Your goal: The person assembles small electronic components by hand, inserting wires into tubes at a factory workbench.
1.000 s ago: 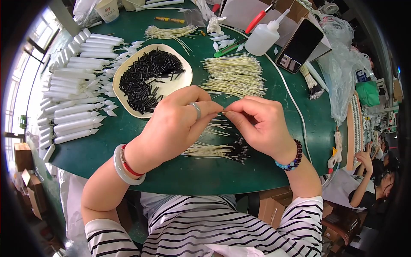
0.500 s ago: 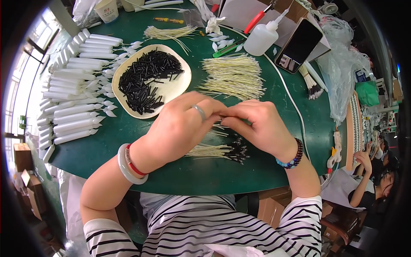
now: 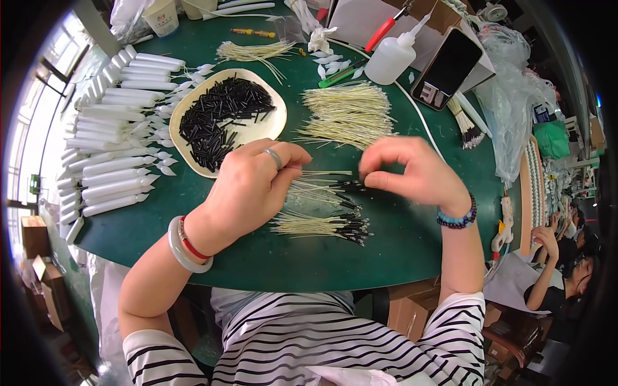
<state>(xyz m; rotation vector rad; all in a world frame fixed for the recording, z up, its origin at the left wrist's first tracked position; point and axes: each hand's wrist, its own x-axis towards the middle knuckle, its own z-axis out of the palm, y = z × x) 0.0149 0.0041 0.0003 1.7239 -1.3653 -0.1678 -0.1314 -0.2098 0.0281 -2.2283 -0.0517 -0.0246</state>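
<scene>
Green table [image 3: 399, 257], left hand [image 3: 254, 186] pinching a pale wire [image 3: 328, 173], right hand [image 3: 412, 172] curled, fingertips pinched, contents unclear, cream dish [image 3: 264, 125] far left holding black tubes [image 3: 219, 119].

Head view: a single wide fisheye camera worn on the head, looking steeply down from close above the round green counter [image 3: 399, 257], whose near edge curves across the lower middle. The wearer's striped torso fills the frame below that edge; forearms enter from there. Beyond the counter's far edge, clutter bends toward the rim (straight lines bow outward). No second view is present.
</scene>
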